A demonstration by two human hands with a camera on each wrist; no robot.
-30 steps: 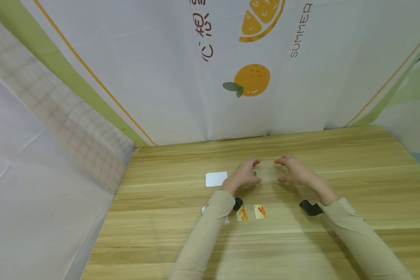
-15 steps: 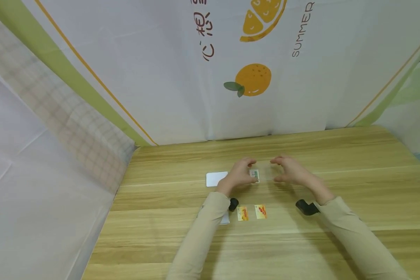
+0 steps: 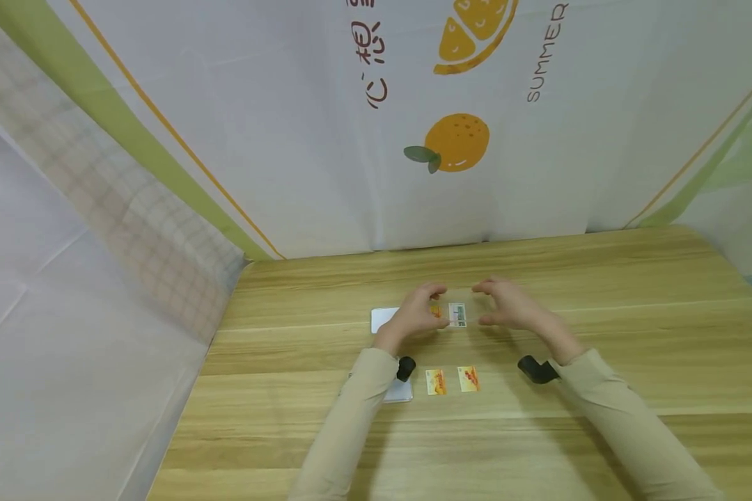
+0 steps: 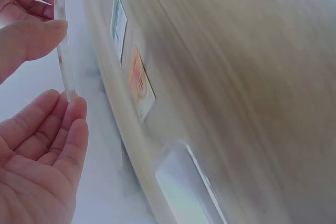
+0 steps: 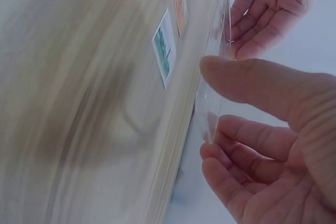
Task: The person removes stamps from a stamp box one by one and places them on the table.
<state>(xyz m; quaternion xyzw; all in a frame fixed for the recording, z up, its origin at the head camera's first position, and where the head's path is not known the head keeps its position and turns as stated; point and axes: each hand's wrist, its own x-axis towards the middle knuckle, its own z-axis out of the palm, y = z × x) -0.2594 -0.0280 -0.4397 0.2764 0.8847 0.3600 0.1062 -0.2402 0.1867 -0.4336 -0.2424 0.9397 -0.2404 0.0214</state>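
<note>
Both hands hold a clear, thin, flat plastic piece between them, above the table. My left hand pinches its left end between thumb and fingertips. At the other end, my right hand grips it the same way. In the wrist views the piece appears nearly edge-on. Below the hands lie a small green-and-white printed card and a small orange printed card, the latter partly hidden by the left fingers in the head view. A white rectangular case lies behind the left hand, partly covered.
Nearer the front, two more small orange-yellow cards lie side by side on the wooden table. Beneath the left forearm, a second flat case shows partly. A printed curtain hangs along the table's back edge.
Both hands have shifted left together with the clear piece between them. The green card and part of the orange card have come out from behind the left hand.
</note>
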